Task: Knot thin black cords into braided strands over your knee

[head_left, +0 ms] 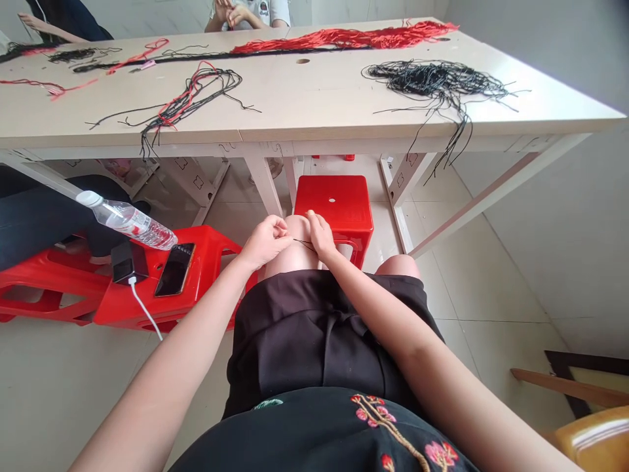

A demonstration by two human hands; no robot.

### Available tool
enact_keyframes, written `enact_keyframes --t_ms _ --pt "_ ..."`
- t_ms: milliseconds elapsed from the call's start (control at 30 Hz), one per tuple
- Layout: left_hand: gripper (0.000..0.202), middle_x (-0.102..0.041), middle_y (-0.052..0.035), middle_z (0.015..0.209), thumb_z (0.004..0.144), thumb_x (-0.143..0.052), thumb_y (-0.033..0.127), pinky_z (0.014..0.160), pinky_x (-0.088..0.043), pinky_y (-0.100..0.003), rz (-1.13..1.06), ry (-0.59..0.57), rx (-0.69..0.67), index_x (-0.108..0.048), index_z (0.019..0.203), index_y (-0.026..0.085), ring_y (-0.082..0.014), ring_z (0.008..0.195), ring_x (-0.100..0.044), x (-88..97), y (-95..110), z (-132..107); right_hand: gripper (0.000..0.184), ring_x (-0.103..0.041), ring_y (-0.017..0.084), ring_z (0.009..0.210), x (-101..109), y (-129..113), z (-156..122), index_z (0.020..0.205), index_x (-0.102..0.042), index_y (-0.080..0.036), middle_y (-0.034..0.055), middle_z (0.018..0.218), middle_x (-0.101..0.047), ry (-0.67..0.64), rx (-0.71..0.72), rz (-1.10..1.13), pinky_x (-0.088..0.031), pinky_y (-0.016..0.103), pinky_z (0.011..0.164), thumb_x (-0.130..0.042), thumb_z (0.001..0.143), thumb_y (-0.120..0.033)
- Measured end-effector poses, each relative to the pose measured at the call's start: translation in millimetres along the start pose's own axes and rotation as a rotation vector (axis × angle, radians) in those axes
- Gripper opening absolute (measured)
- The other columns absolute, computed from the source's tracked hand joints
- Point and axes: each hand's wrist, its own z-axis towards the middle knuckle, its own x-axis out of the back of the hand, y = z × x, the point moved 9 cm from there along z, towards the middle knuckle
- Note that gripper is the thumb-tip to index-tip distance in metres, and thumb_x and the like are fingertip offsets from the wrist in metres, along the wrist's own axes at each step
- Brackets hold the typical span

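Note:
Over my knee, a thin black cord (303, 242) spans the short gap between my two hands. My left hand (268, 241) is closed, its thumb and fingers pinching one end of the cord. My right hand (320, 236) rests against the knee with its fingers pressed together, and the cord runs in under its palm side. The fingertips of the right hand are partly hidden, and how the cord is knotted or looped cannot be made out.
A pale table (314, 98) ahead bears red cords (344, 40), a black cord tangle (437, 82) and a red-black bundle (191, 98). On a red stool (206, 262) left are a water bottle (132, 219), phone (175, 269) and charger (128, 262). Another person's hands (233, 13) show across.

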Motion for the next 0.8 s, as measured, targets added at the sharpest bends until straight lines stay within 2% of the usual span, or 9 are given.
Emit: enact_keyframes --t_ms 133,200,267,333,400,567,667,733,800 --pt "0.033 -0.057 0.0049 0.068 0.058 -0.068 0.020 0.059 -0.038 -0.022 -0.380 0.084 0.157 -0.043 0.080 0.021 -0.0075 0.057 -0.050 4.8 -14.1 -19.6 0.045 -0.057 0.020 0.106 19.9 33.1 -41.0 0.106 -0.053 -0.017 0.0107 0.113 -0.062 0.101 -0.016 0.076 -0.044 0.033 0.092 -0.022 0.090 -0.047" --pt "0.036 -0.056 0.0059 0.065 0.057 -0.069 0.017 0.056 -0.037 -0.020 -0.513 0.113 0.190 -0.042 0.080 0.020 -0.0061 0.053 -0.049 4.2 -14.9 -30.2 0.034 -0.060 0.020 0.092 20.1 46.0 -66.6 0.093 -0.055 -0.018 0.0093 0.098 -0.064 0.061 -0.009 0.096 -0.048 0.034 0.085 -0.033 0.087 -0.044" --pt "0.037 -0.055 0.0068 0.061 0.057 -0.071 0.016 0.055 -0.037 -0.019 -0.612 0.139 0.215 -0.041 0.079 0.020 -0.0057 0.052 -0.049 3.2 -15.0 -39.4 0.024 -0.059 0.018 0.072 14.4 49.5 -89.0 0.078 -0.055 -0.020 0.0042 0.078 -0.064 -0.043 0.019 0.115 -0.050 0.031 0.072 -0.046 0.081 -0.042" --pt "0.038 -0.054 0.0069 0.059 0.056 -0.072 0.016 0.054 -0.038 -0.019 -0.676 0.150 0.242 -0.042 0.079 0.020 -0.0059 0.052 -0.050 1.0 -14.9 -46.9 0.020 -0.055 0.015 0.059 9.8 43.8 -104.8 0.069 -0.054 -0.020 0.0002 0.065 -0.060 -0.140 0.051 0.131 -0.048 0.028 0.060 -0.054 0.076 -0.040" --pt "0.038 -0.054 0.0069 0.059 0.056 -0.073 0.016 0.054 -0.040 -0.018 -0.703 0.154 0.254 -0.043 0.078 0.020 -0.0058 0.051 -0.050 -1.3 -13.4 -52.6 0.020 -0.049 0.011 0.053 14.0 27.3 -112.0 0.073 -0.055 -0.020 -0.0015 0.063 -0.056 -0.142 0.127 0.155 -0.043 0.025 0.053 -0.057 0.076 -0.039" --pt "0.037 -0.056 0.0064 0.063 0.056 -0.075 0.018 0.054 -0.042 -0.018 -0.640 0.156 0.247 -0.044 0.076 0.019 -0.0052 0.051 -0.052 -6.8 -4.0 -62.2 0.028 -0.039 0.005 0.046 34.9 -27.5 -111.7 0.099 -0.053 -0.020 0.0033 0.093 -0.061 0.006 0.405 0.222 -0.039 0.023 0.048 -0.061 0.078 -0.036" --pt "0.036 -0.057 0.0057 0.065 0.056 -0.075 0.018 0.055 -0.043 -0.018 -0.595 0.133 0.232 -0.045 0.076 0.018 -0.0052 0.054 -0.053 -11.2 2.4 -66.2 0.025 -0.041 0.006 0.049 34.3 -37.7 -106.0 0.099 -0.055 -0.020 0.0027 0.088 -0.063 -0.019 0.400 0.233 -0.039 0.024 0.050 -0.060 0.080 -0.035" --pt "0.035 -0.058 0.0056 0.066 0.057 -0.074 0.017 0.054 -0.042 -0.017 -0.569 0.128 0.227 -0.045 0.076 0.018 -0.0046 0.053 -0.053 -12.4 4.8 -68.3 0.018 -0.045 0.008 0.052 30.8 -37.0 -103.8 0.088 -0.059 -0.018 0.0010 0.075 -0.062 -0.077 0.350 0.243 -0.040 0.024 0.052 -0.057 0.081 -0.035" --pt "0.035 -0.058 0.0056 0.067 0.057 -0.074 0.016 0.052 -0.041 -0.016 -0.551 0.135 0.222 -0.045 0.076 0.018 -0.0042 0.052 -0.053 -11.7 5.9 -70.0 0.018 -0.048 0.010 0.056 26.0 -33.5 -104.0 0.078 -0.058 -0.018 0.0001 0.067 -0.059 -0.157 0.284 0.262 -0.040 0.024 0.054 -0.055 0.082 -0.035"
